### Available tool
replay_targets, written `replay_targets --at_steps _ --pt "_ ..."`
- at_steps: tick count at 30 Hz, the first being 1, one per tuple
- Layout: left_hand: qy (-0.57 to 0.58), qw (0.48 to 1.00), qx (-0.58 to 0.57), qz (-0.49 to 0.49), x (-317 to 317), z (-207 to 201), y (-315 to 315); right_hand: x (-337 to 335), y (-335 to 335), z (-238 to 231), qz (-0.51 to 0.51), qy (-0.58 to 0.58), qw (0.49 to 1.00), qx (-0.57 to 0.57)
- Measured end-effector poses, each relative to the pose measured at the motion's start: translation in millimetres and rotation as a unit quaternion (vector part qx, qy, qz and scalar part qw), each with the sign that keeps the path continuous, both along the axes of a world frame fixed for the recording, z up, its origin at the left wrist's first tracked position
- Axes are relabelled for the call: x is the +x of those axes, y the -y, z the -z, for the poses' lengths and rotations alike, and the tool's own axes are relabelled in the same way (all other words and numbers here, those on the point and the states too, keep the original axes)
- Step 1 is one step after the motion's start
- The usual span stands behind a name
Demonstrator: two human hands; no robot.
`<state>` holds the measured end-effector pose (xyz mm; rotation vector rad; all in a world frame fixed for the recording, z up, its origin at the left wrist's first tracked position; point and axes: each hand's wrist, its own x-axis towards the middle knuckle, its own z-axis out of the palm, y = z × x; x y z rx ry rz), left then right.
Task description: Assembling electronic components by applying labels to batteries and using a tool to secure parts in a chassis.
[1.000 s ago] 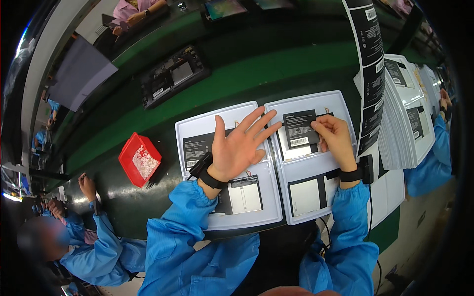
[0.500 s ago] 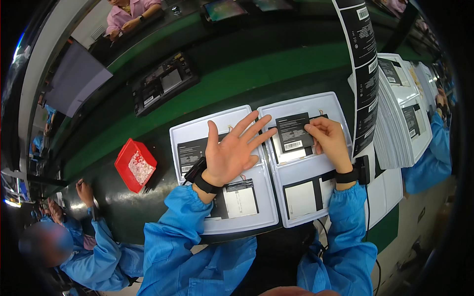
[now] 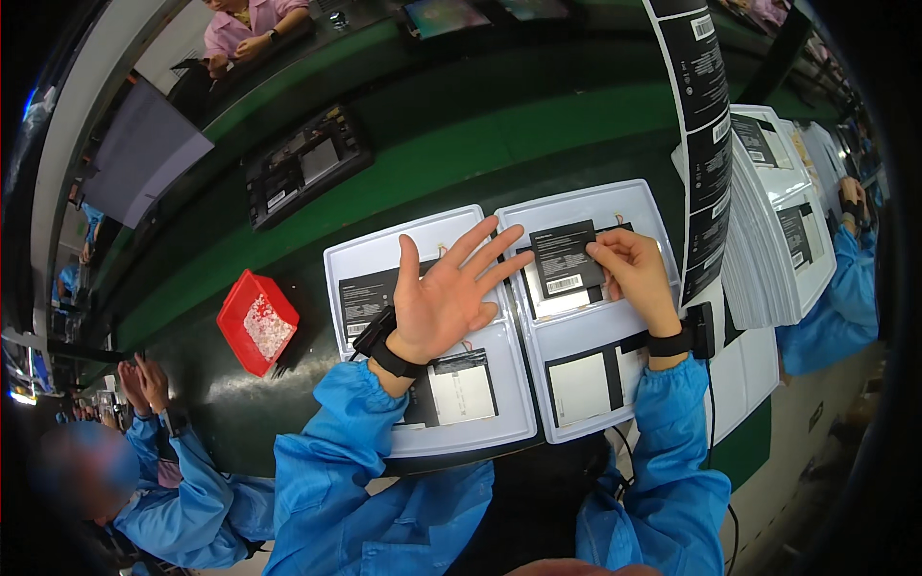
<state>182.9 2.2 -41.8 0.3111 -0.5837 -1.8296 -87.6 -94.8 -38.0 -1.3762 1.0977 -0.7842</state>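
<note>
My left hand (image 3: 444, 305) is held palm up above the left white tray (image 3: 509, 360), its fingers spread and nothing in it. Between the thumb and fingers of my right hand (image 3: 639, 276) is the right edge of a black label (image 3: 564, 257) with white print and a barcode. This label lies over or just above a flat battery pack (image 3: 555, 305) in the upper compartment of the right white tray (image 3: 663, 216); whether it touches cannot be told. Below it sits another silver-and-black battery pack (image 3: 582, 389). The left tray holds a black-labelled pack (image 3: 368, 300) and a silver pack (image 3: 461, 392), partly behind my left hand.
A red bin (image 3: 237, 317) of small white pieces stands left of the trays. A long strip of black labels (image 3: 709, 144) hangs at the right, beside stacked white trays (image 3: 768, 240). An opened device (image 3: 305, 165) lies farther back. Co-workers sit left, right and across.
The view has shifted slightly. My hands keep nearly the same pose, the label still in my right fingers. The co-worker at left has brought both hands together.
</note>
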Motion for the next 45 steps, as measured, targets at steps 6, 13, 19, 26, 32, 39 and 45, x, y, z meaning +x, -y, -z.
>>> replay_targets --at_steps 6,13,19,26,32,39,45 --pt "-0.013 1.000 0.002 0.010 0.2 1.5 1.8 -0.6 1.5 1.3 0.002 -0.005 1.000 -0.004" --pt "-0.041 0.998 -0.020 0.034 1.8 5.8 -2.9 2.1 -1.9 -0.2 -0.003 -0.016 1.000 0.005" --pt "0.085 0.996 -0.005 0.006 -8.1 0.0 -2.7 -2.2 -1.8 2.7 0.004 -0.019 1.000 0.002" --pt "0.084 0.996 -0.002 -0.004 -5.7 -4.1 -2.3 1.0 0.9 1.3 0.007 -0.026 1.000 -0.004" --pt "0.077 0.997 -0.001 0.002 -4.8 -1.2 -0.8 1.5 0.3 0.7 0.009 -0.020 1.000 0.004" --pt "0.059 0.998 0.005 -0.009 -5.3 -2.6 -0.2 3.5 -1.0 -5.1 0.008 -0.034 0.999 0.009" --pt "0.034 0.999 0.031 -0.022 -8.9 -4.3 0.8 0.7 1.6 -1.7 0.007 -0.023 1.000 0.004"
